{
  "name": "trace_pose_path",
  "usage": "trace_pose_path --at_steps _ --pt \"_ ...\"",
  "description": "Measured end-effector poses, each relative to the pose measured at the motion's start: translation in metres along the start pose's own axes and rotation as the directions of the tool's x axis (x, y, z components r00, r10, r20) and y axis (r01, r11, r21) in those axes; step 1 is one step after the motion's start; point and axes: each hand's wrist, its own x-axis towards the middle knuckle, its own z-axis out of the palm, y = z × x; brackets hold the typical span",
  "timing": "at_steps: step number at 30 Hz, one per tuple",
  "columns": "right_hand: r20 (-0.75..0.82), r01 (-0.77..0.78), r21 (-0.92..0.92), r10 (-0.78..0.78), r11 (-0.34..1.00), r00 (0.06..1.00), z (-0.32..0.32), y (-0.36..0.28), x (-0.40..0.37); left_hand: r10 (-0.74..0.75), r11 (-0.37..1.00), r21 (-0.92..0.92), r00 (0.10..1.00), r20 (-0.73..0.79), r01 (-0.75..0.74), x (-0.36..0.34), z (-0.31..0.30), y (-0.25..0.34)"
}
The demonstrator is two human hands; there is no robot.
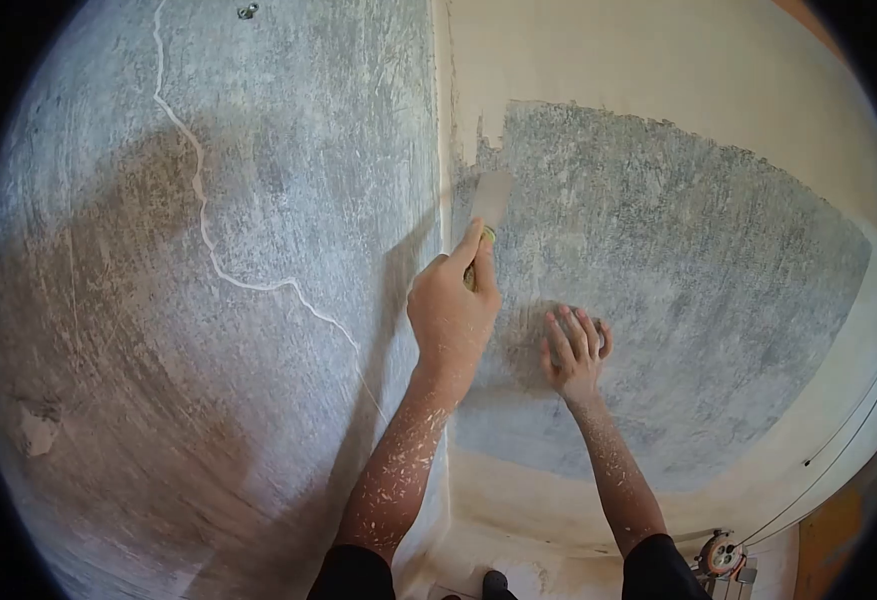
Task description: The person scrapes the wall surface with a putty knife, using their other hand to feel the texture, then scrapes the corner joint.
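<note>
My left hand [458, 300] is wrapped round the handle of a scraper [493, 197], whose flat blade lies against the wall just right of the corner. A ragged edge of cream coating [598, 60] runs above the blade, with a bare grey patch [658, 250] below it. Lower and to the right, my right hand [576, 345] rests on the grey patch with its fingers spread. Pale flakes cover both forearms.
The left wall [298, 180] is grey with a long pale crack line. A damaged spot [38, 430] shows at its lower left. At the bottom right, a round orange-and-grey device [721, 556] stands near cables. A foot [495, 582] shows at the bottom.
</note>
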Motion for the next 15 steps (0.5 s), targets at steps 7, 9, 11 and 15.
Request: trace_pose_path --at_steps 7,9,11,15 --pt "0.012 -0.004 -0.014 0.004 1.0 1.0 0.0 0.003 -0.002 0.022 0.992 0.126 1.0 -0.014 -0.02 0.021 -0.001 0.031" --pt "0.008 -0.011 -0.01 0.011 1.0 1.0 0.0 0.004 -0.003 -0.008 0.989 0.149 1.0 0.018 0.005 0.013 -0.003 0.03" --pt "-0.012 -0.008 -0.014 0.008 1.0 1.0 0.001 0.004 -0.002 -0.013 0.999 0.047 1.0 -0.007 0.013 0.016 0.001 0.02" --pt "-0.009 -0.013 -0.004 0.013 1.0 1.0 -0.003 0.003 0.001 -0.026 0.999 -0.029 0.998 0.064 0.028 0.014 -0.01 0.02"
